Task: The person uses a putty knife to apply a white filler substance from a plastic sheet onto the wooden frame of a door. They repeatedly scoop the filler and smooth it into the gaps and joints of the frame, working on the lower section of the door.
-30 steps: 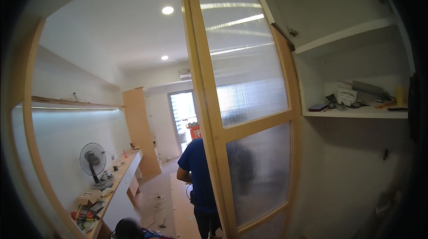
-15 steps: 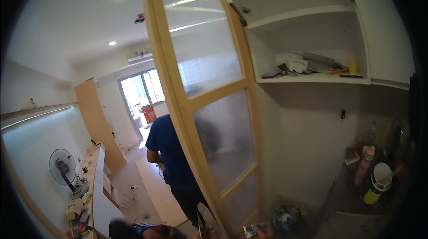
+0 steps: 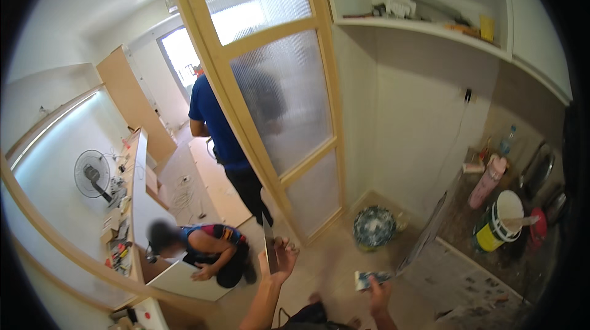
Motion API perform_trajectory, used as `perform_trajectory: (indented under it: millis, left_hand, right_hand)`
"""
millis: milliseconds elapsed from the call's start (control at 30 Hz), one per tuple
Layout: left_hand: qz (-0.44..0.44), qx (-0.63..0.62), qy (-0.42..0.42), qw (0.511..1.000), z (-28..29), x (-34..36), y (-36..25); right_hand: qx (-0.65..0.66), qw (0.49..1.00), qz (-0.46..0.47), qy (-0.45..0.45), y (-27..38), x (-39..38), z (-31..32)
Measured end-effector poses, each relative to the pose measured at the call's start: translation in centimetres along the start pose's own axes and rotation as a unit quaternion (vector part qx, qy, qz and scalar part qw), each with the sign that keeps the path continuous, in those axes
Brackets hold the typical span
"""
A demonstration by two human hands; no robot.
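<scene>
My left hand (image 3: 280,262) is raised at the lower middle, fingers curled, with a thin flat metal blade (image 3: 269,245) in its grip, seen nearly edge-on. Lower and to the right, my right hand (image 3: 380,298) holds a small putty knife (image 3: 366,281) whose broad end is smeared white and dark. Its handle is mostly hidden in my fingers. Beyond that hand, a round bucket (image 3: 373,230) smeared with white and dark stuff stands on the floor in the corner; neither hand touches it.
A wood-framed door (image 3: 278,166) with ribbed panes rises ahead. A crouching person (image 3: 212,250) handles a white board (image 3: 190,281); another, in a blue shirt (image 3: 215,121), stands beyond. On the right counter are a paint tub (image 3: 488,231) and a pink bottle (image 3: 488,181). Overhead hangs a shelf (image 3: 430,31).
The view has tilted down, so my hands, the floor bucket and the crouching person show more fully. Both tools are still in my hands.
</scene>
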State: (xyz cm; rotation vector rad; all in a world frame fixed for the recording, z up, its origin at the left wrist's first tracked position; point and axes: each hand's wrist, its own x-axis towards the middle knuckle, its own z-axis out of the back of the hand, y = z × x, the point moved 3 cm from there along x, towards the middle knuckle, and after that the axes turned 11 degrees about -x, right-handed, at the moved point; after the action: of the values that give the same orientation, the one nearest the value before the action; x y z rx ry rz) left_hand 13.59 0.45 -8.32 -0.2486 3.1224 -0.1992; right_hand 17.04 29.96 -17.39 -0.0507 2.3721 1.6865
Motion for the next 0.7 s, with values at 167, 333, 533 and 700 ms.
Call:
perform_trajectory:
  millis: [167,333,533,700]
  left_hand:
    - [-0.024,0.006,0.061,0.998,-0.2,0.4,-2.0]
    - [-0.094,0.028,0.133,0.986,-1.9,3.1,-4.9]
    - [-0.216,0.102,0.176,0.955,-5.2,10.1,-12.3]
    - [-0.245,0.054,0.212,0.945,-8.8,17.0,-14.9]
  right_hand:
    - [0.054,0.997,-0.032,-0.036,1.3,0.9,2.5]
    - [0.055,0.997,-0.047,-0.028,1.0,4.5,0.9]
    - [0.049,0.998,-0.046,0.018,0.5,13.2,-5.4]
    - [0.007,0.997,0.033,0.063,3.8,21.7,-12.9]
